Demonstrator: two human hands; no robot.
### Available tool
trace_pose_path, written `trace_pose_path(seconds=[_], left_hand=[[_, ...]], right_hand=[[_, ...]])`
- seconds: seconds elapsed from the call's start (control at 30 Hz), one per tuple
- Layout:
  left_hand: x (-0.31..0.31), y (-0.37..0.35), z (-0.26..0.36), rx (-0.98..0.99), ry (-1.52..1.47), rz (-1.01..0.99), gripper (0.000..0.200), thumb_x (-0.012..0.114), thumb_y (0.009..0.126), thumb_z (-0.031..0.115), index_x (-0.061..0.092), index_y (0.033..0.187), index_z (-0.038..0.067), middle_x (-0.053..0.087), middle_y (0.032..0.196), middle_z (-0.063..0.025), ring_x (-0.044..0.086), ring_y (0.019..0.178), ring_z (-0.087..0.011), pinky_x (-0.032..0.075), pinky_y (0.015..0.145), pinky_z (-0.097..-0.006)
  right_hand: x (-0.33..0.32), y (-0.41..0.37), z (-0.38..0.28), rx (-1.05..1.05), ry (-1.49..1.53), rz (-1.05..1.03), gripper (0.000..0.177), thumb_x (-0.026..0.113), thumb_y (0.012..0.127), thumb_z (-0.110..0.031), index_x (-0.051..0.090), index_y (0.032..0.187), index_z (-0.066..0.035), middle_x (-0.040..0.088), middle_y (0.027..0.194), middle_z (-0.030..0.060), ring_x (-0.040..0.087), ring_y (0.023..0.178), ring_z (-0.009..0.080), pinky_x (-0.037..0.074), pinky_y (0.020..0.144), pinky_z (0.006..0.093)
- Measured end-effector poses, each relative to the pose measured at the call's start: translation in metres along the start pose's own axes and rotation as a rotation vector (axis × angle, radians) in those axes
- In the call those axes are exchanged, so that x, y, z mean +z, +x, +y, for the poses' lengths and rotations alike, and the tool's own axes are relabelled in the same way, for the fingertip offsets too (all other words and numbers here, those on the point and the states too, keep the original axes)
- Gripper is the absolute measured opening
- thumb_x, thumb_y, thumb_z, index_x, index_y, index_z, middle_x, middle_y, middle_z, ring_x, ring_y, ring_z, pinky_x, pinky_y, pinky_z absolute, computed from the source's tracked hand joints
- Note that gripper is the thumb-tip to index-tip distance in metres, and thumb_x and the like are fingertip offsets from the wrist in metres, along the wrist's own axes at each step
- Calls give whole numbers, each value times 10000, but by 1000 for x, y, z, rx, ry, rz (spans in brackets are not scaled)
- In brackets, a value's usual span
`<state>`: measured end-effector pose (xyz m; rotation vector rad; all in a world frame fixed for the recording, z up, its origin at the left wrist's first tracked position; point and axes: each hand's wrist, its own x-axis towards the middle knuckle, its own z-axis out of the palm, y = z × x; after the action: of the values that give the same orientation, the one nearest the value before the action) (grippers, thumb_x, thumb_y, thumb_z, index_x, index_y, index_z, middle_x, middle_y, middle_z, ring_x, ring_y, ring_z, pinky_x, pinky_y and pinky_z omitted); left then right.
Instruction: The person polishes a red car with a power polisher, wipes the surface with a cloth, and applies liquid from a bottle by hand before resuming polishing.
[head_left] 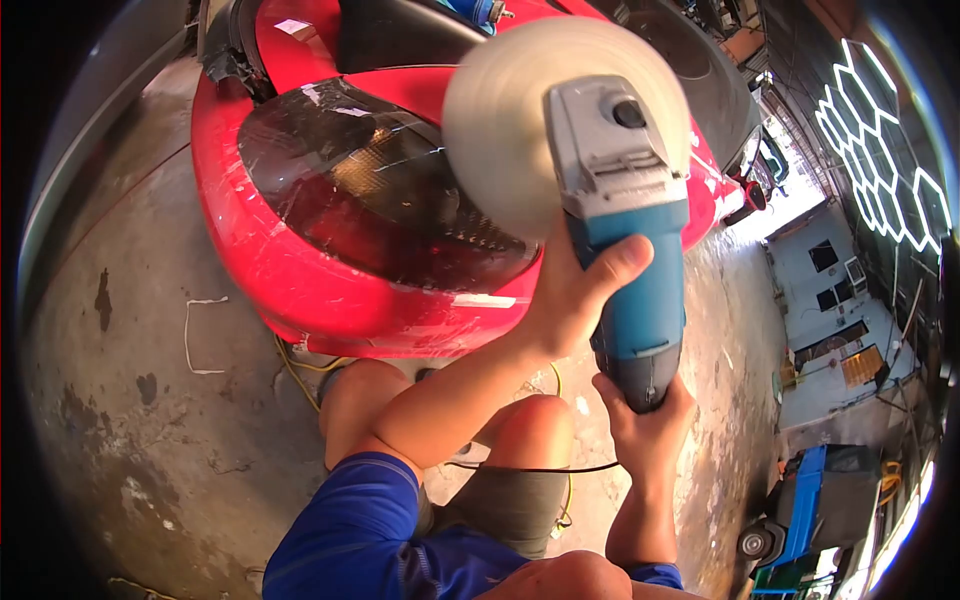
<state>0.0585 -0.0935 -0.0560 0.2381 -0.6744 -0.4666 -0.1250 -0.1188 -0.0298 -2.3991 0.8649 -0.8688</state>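
A blue and grey polisher [640,280] slants across the view, with its round cream pad [500,130] smeared as if spinning. My left hand [578,285] is wrapped round the front of its body, behind the grey metal head, thumb lying over the blue casing. My right hand [650,430] grips the dark rear end of the polisher. The pad overlaps the right part of a dark-tinted headlight [360,190] on a red car bumper [270,285]. Whitish smears and pieces of tape mark the red paint.
My bent knees [540,425] are below the bumper. A black cord [540,469] and a yellow hose [300,380] run over the concrete floor [130,420]. A blue tool [478,10] rests on the car. A blue and black machine [810,505] stands at lower right.
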Motion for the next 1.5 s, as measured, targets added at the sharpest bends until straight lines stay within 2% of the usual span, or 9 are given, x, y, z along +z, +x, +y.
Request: trace_pose_path(seconds=[0.13, 0.3, 0.4, 0.43, 0.73, 0.93, 1.1, 1.4, 1.5], left_hand=[[-1, 4, 6, 42, 60, 10, 645, 754, 995, 515, 609, 1347, -5, 702, 1144, -83, 694, 1017, -154, 581, 891, -329], [6, -7, -33, -44, -21, -73, 780, 840, 967, 419, 441, 1492, 2, 625, 1358, -111, 590, 1253, -181, 492, 1095, -386], [21, -26, -64, -103, -21, -51, 803, 839, 972, 394, 399, 1524, 10, 603, 1377, -111, 582, 1264, -190, 484, 1107, -385], [28, -32, -71, -117, -10, -20, 770, 850, 945, 451, 509, 1469, 2, 656, 1323, -106, 622, 1238, -202, 512, 1084, -403], [39, -58, -113, -355, -35, -104, 905, 841, 965, 448, 331, 1561, -2, 577, 1433, -133, 565, 1334, -223, 471, 1153, -427], [28, -31, -75, -143, -37, -70, 852, 852, 962, 434, 383, 1513, -16, 579, 1392, -126, 577, 1274, -202, 489, 1102, -399], [19, -15, -9, 8, 44, 60, 713, 766, 992, 506, 547, 1432, -11, 672, 1258, -114, 670, 1118, -189, 564, 971, -368], [22, -10, -32, 23, 149, -19, 709, 766, 980, 568, 615, 1349, -18, 704, 1129, -91, 696, 1016, -170, 589, 885, -348], [22, -17, -62, -149, 36, -132, 756, 823, 962, 508, 515, 1431, 1, 656, 1263, -107, 639, 1159, -187, 543, 1002, -377]], right_hand=[[2, 6, -6, -9, -1, -25, 433, 964, 802, -191, 754, 1091, 53, 814, 946, 185, 795, 860, 218, 602, 791, 369], [-16, -15, 16, 83, -51, 25, 417, 960, 804, -178, 751, 1076, 60, 808, 912, 159, 767, 833, 183, 592, 769, 357], [-29, -31, 41, 178, -46, 56, 387, 955, 803, -151, 752, 1059, 58, 806, 899, 133, 737, 799, 162, 581, 754, 340], [-35, -38, 50, 258, -43, 51, 381, 953, 803, -146, 752, 1056, 56, 807, 901, 130, 734, 798, 160, 579, 755, 338], [-44, -68, 74, 513, -6, 97, 307, 901, 832, -75, 769, 1074, 61, 817, 948, 132, 740, 840, 166, 583, 802, 336], [-41, -41, 44, 191, -94, 48, 289, 891, 832, -126, 743, 1018, 38, 726, 786, 57, 664, 678, 126, 539, 638, 326], [-25, -9, -4, 39, -37, -39, 418, 951, 808, -187, 749, 1084, 53, 807, 902, 157, 763, 833, 184, 591, 768, 362], [-27, -16, 16, 147, 5, -23, 420, 948, 807, -187, 756, 1085, 62, 815, 926, 183, 780, 839, 214, 594, 781, 377], [-40, -26, 36, 235, -9, -3, 407, 945, 810, -191, 759, 1067, 64, 814, 919, 183, 775, 835, 210, 592, 786, 375]])
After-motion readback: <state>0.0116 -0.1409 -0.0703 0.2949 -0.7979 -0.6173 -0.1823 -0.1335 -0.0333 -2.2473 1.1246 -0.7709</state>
